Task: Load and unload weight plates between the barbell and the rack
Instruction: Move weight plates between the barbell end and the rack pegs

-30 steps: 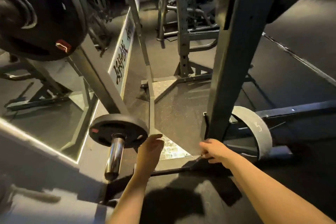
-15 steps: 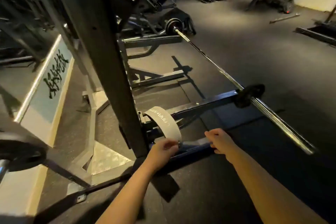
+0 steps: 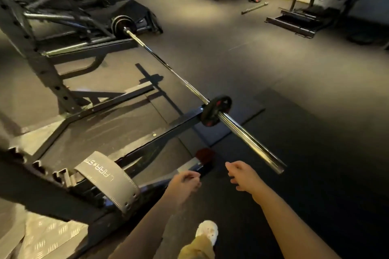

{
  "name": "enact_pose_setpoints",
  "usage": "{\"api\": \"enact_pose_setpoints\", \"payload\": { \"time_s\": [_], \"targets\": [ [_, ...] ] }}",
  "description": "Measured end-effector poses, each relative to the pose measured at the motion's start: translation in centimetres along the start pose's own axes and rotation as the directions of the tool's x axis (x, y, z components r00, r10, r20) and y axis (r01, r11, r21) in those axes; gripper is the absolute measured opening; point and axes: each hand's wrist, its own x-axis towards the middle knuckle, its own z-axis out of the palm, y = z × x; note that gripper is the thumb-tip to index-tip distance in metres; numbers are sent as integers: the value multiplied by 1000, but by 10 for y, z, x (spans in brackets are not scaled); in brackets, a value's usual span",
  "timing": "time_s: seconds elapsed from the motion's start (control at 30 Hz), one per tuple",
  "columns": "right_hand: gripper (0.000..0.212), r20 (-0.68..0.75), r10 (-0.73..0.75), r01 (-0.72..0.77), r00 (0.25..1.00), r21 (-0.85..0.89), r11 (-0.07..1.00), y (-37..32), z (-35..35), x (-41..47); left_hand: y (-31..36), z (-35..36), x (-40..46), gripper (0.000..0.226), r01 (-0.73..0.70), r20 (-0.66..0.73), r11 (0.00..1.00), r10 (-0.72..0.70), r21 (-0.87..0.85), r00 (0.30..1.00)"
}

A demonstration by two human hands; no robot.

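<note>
While both bare forearms reach forward over the dark rubber gym floor (image 3: 305, 82), neither hand is on any iron. The left hand (image 3: 183, 183) hovers with fingers loosely curled and nothing in them, just above the low black steel base rail of the rack (image 3: 147, 132). The right hand (image 3: 242, 176) hangs close beside it, fingers relaxed and a little bent, empty too — its knuckles sit near the tip of the long chrome barbell (image 3: 248, 134).

That barbell runs diagonally across the floor, away towards the far left. On the near sleeve sits one small black round weight plate with red marks (image 3: 215, 110), pressed up against the end of the rack's rail. At the far end, dark round plates (image 3: 121, 25) are loaded, their number hard to tell.

A grey leather lifting belt with pale lettering (image 3: 107, 183) curls over the rack frame, left of the left hand. Just ahead of the hands lies something small and red (image 3: 205, 153) — too blurred to identify. Below, a white shoe (image 3: 207, 232) shows.
</note>
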Motion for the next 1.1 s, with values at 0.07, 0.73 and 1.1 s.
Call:
{"api": "enact_pose_setpoints", "payload": {
  "time_s": [0.07,0.73,1.1],
  "targets": [
    [25,-8,-29,28,1000,-41,999,-10,-23,31,22,10,38,23,-11,-4,1000,11,-5,1000],
    [62,222,-252,335,942,-652,680,-122,-190,340,163,46,350,81,93,-306,954,-1,286,952],
    [60,527,-486,704,697,-633,322,-120,-168,438,166,94,395,49,307,-546,714,126,630,828]
  ]
}}
